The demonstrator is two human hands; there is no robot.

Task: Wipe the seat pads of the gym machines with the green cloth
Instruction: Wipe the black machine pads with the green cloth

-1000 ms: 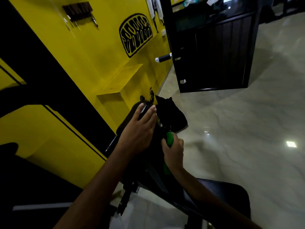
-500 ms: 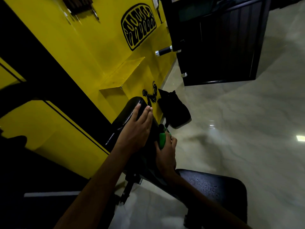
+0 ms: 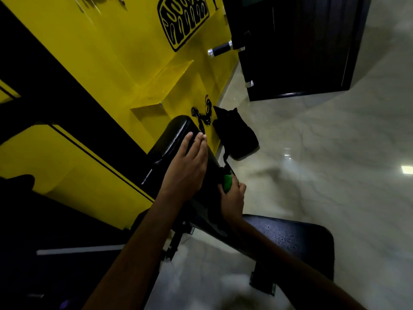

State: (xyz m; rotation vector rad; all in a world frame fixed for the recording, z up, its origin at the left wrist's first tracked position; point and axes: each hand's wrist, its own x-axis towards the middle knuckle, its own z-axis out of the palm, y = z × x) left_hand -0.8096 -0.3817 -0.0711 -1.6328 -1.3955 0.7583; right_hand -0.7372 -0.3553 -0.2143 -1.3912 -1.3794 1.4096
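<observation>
The inclined back pad (image 3: 178, 139) is braced by the flat, spread left hand (image 3: 186, 168) while the green cloth (image 3: 228, 186) is gripped against its edge by the right hand (image 3: 232, 198), so wiping seems under way, with the lower seat pad (image 3: 297, 238) apparently left

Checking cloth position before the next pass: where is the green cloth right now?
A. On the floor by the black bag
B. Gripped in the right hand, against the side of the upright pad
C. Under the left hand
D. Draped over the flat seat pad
B: the green cloth is bunched in the right hand beside the upright pad; the left hand lies flat on the pad, clothless.
</observation>
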